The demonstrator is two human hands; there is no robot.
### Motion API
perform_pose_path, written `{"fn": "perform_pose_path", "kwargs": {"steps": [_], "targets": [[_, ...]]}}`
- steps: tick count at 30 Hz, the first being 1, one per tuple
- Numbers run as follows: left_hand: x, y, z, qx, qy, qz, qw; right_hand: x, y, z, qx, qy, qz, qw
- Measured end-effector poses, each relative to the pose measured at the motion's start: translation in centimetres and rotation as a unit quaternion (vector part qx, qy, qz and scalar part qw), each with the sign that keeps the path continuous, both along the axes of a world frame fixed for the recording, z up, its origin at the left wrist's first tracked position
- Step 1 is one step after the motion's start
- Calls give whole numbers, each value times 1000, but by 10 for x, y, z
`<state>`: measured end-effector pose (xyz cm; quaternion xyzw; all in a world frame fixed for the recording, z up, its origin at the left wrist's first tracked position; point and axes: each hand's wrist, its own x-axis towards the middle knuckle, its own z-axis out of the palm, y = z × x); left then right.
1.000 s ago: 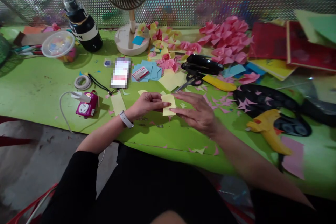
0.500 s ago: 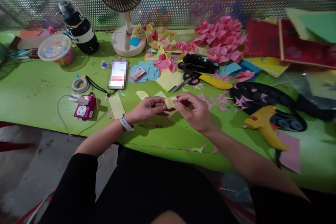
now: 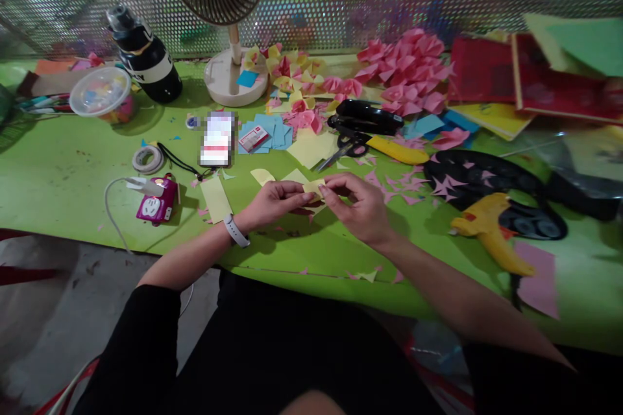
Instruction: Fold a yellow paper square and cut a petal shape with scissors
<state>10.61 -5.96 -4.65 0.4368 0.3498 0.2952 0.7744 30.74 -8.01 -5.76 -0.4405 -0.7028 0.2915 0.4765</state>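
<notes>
Since the earlier frame the yellow paper piece point(image 3: 313, 189) had been folded smaller and lifted off the green table point(image 3: 73, 175), and both hands had drawn closer together. The left hand point(image 3: 273, 201) pinched its left edge between thumb and fingertips; the right hand point(image 3: 361, 205) was closed on its right edge in the same manner. The piece sat between the two hands, just above the table surface, mostly hidden by the fingers. Judged light, thin and limp, it would crease readily and tear if pulled; best held by the edges with fingertips. Scissors point(image 3: 348, 146) lay just beyond the hands, with the yellow glue gun point(image 3: 489, 233) to the right.
</notes>
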Motion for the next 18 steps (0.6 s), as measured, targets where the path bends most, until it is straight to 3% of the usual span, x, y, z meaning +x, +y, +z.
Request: {"fn": "perform_pose_path", "kwargs": {"steps": [14,18], "targets": [[0,2,-3,-6,5,-4,1000,1,1,-1,-24,-13,-4,1000],[0,2,-4,15,-1,-15,1000,5,4,3,-70,23,-11,997]]}}
